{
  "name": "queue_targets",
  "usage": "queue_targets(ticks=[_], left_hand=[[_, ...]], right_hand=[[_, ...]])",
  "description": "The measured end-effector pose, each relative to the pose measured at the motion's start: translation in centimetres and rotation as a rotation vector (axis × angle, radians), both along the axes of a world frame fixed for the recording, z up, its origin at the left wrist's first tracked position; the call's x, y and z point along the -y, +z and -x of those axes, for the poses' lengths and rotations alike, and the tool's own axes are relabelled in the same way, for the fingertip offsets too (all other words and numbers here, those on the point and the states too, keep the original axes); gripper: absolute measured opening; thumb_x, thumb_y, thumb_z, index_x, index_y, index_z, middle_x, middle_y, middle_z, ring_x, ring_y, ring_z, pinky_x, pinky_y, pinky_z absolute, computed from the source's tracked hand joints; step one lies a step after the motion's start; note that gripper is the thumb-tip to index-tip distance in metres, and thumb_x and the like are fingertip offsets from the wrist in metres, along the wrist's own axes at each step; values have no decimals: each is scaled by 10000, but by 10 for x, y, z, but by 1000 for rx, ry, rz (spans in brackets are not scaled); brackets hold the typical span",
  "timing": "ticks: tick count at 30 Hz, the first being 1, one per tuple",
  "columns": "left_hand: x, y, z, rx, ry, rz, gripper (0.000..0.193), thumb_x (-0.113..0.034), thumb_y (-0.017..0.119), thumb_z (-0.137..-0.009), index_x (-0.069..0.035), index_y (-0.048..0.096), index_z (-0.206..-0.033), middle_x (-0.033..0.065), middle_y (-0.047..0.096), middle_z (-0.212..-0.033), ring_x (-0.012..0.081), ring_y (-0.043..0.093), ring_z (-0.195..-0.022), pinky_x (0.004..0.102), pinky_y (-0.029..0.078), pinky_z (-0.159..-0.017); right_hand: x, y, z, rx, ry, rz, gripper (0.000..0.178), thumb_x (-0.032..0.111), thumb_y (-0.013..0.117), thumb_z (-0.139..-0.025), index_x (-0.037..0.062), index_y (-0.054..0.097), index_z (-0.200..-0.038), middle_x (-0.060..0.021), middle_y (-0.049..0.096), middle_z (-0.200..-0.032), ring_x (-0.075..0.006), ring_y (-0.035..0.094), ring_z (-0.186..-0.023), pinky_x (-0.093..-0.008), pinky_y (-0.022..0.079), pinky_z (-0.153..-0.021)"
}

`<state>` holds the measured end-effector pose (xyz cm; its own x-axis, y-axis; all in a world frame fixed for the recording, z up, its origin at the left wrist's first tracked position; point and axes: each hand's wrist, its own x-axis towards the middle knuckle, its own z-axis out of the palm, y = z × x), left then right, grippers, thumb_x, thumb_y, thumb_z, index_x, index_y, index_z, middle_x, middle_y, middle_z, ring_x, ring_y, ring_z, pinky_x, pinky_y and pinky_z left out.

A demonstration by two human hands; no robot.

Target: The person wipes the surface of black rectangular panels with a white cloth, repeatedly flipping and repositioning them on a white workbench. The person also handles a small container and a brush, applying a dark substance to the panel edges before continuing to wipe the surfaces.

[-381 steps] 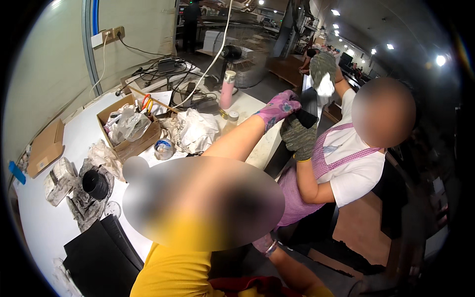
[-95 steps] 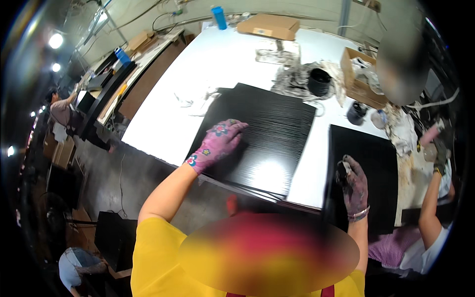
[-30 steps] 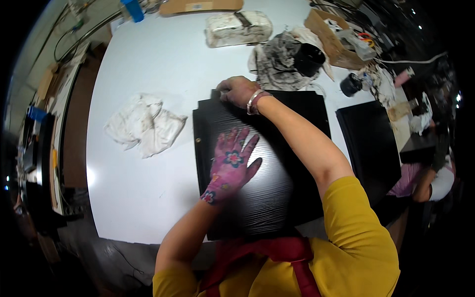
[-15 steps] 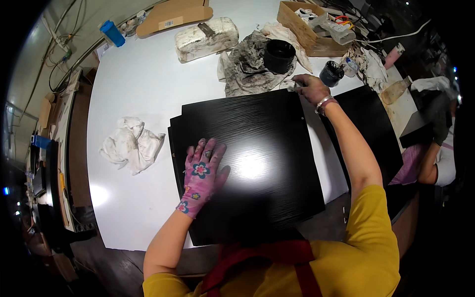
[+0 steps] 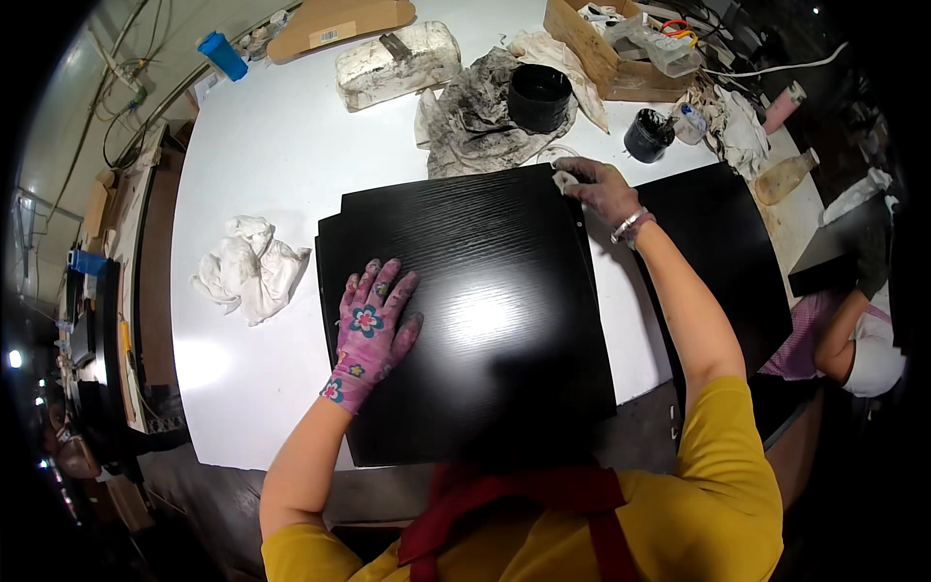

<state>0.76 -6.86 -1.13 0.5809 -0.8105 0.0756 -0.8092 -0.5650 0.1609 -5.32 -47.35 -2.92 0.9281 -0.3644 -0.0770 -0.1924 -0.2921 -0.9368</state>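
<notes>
A black wood-grain panel (image 5: 529,378) lies in front of me, with the edges of another dark piece showing under it. My left hand (image 5: 373,330), in a stained pink flowered glove, rests flat on its left part, fingers spread. At the panel's far right corner, my right hand (image 5: 606,194) has its fingers closed on a small whitish wad (image 5: 563,181), which looks like cloth. Dark smudges cover that hand, and a bracelet circles the wrist. Beyond the panel, a black round tub (image 5: 539,102) sits on a blackened rag (image 5: 475,126).
A crumpled white cloth (image 5: 250,272) lies at left. Behind are a stained white block (image 5: 398,68), a small black pot (image 5: 648,138) and a cluttered box (image 5: 592,58). A second black panel (image 5: 713,262) lies at right, near another person's arm (image 5: 844,325).
My right hand has shifted slightly left and nearer along the panel's right corner. The left hand still lies on the panel. The whole view has shifted a little.
</notes>
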Motion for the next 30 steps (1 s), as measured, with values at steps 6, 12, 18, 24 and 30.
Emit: queue_targets(ticks=[6,12,18,24,30], left_hand=[[2,1,1,18,2,-38,563,-270,608,-866,-145,464,-1396,108,379,-1476,313,269,-1414,480,169,-1168],[2,1,3,38,-1,-30,539,-267,572,-892,-139,456,-1402,103,378,-1479,312,268,-1415,473,167,-1169],[1,1,5,50,-4,-10,516,-255,556,-908,-135,455,-1400,110,381,-1478,312,277,-1413,462,175,-1168],[-1,-6,2,142,-24,3,500,-285,549,-918,-150,462,-1392,97,410,-1453,305,316,-1389,469,217,-1151],[-4,-14,3,188,-36,27,492,-283,520,-934,-146,452,-1402,109,402,-1467,322,326,-1385,479,222,-1149]], right_hand=[[-16,8,-4,43,-82,9,397,82,663,-833,74,627,-1229,-83,674,-1128,-149,616,-1009,-260,453,-927],[-27,-3,47,2,-48,1,387,68,646,-847,78,626,-1233,-88,670,-1141,-151,616,-1037,-258,447,-949],[-65,6,146,16,16,-105,420,16,629,-807,45,615,-1226,-111,658,-1158,-185,618,-1059,-287,461,-955],[-118,35,236,-94,2,-66,440,-34,602,-765,29,615,-1201,-117,658,-1136,-201,618,-1059,-292,465,-953],[-163,40,328,-76,4,0,469,-58,595,-744,23,606,-1206,-108,641,-1166,-194,596,-1112,-301,462,-968]])
